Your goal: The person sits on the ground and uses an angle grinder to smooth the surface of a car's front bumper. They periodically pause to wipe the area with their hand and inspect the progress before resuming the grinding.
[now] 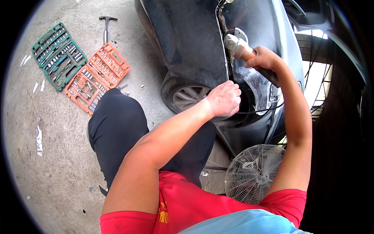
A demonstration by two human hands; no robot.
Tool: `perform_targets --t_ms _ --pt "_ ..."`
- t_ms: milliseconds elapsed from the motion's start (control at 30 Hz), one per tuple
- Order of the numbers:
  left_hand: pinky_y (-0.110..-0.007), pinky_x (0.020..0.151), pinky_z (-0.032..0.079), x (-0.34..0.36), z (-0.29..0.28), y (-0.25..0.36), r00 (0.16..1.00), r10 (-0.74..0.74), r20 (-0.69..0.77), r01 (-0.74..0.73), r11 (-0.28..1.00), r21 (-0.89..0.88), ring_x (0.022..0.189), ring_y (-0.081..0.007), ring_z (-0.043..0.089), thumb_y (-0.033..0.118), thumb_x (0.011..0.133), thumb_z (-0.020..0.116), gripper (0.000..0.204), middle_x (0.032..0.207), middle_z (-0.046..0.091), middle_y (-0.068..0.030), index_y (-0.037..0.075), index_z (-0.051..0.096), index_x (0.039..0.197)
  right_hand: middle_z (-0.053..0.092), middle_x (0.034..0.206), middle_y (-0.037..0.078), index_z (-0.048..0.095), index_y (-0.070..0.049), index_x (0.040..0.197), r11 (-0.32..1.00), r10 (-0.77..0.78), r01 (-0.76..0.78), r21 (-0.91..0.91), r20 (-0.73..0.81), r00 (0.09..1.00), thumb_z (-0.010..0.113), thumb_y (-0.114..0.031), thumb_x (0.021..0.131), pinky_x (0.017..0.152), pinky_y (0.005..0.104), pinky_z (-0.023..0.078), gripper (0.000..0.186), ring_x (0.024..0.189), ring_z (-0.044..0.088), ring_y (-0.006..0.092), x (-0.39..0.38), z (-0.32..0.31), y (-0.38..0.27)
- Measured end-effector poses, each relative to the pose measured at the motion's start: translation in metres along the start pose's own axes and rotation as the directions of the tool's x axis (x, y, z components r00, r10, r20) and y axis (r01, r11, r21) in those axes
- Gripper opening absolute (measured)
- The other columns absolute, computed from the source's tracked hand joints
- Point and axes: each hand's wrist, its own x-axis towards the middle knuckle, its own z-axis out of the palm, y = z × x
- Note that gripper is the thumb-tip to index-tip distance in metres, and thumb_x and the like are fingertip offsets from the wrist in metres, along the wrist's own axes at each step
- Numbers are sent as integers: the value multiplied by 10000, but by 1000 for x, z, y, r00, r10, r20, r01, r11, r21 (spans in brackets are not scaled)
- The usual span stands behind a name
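My right hand [264, 59] is wrapped round the body of an angle grinder [236, 45] with a pale metal head and a dark rear body. The grinder's head and guard lie over the open seam [223, 23] in the dark car body [187, 43]. Beside the wheel arch, my left hand [225, 99] is closed, its fingers curled near the lower end of that seam. What those fingers grip, if anything, is hidden. Below my right hand, a scraped, whitish patch [258, 87] shows on the bodywork. A black cable [261, 111] runs across the car below it.
The car wheel [187, 96] is left of my left hand. A round wire-caged fan [249, 175] stands by my right arm. On the concrete floor [58, 163] lie a green socket set [59, 56], an orange socket set [97, 76] and a hammer [106, 29].
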Motion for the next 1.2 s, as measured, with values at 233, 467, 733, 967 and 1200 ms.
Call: perform_targets --t_ms 233,467,733,967,1200 --pt "-394 908 510 -1 -1 -3 1000 -6 -19 6 1000 7 936 -238 633 231 731 812 181 848 636 -36 107 693 672 736 851 80 747 22 1029 987 -102 110 114 -76 992 949 -293 755 701 337 583 463 708 702 179 17 -12 -32" --pt "-392 901 509 0 3 -1 1000 9 -23 -9 1000 -3 916 -230 629 231 741 810 191 836 625 -29 115 680 665 750 831 75 781 23 994 970 -88 96 225 -44 995 957 -335 740 734 355 567 473 726 704 192 5 34 17" --pt "-391 878 502 0 4 -4 999 10 -40 -10 1000 6 890 -234 617 219 742 801 194 821 600 -35 119 658 657 724 882 62 743 16 1061 927 -106 110 359 -30 994 936 -315 786 731 330 567 471 741 682 162 1 53 25" --pt "-389 876 500 2 5 -4 1000 15 -22 -15 1000 -1 894 -234 620 214 747 795 183 819 600 -34 116 664 665 696 879 38 722 -1 1095 863 -182 191 468 -64 981 937 -334 825 741 315 550 479 757 653 148 23 38 15" --pt "-384 870 500 3 7 -6 1000 25 -1 -25 1000 8 881 -224 619 202 759 790 169 814 597 -26 125 666 674 711 829 43 745 -7 997 870 -124 173 462 -133 983 948 -362 773 693 323 514 466 717 650 150 -15 95 62"
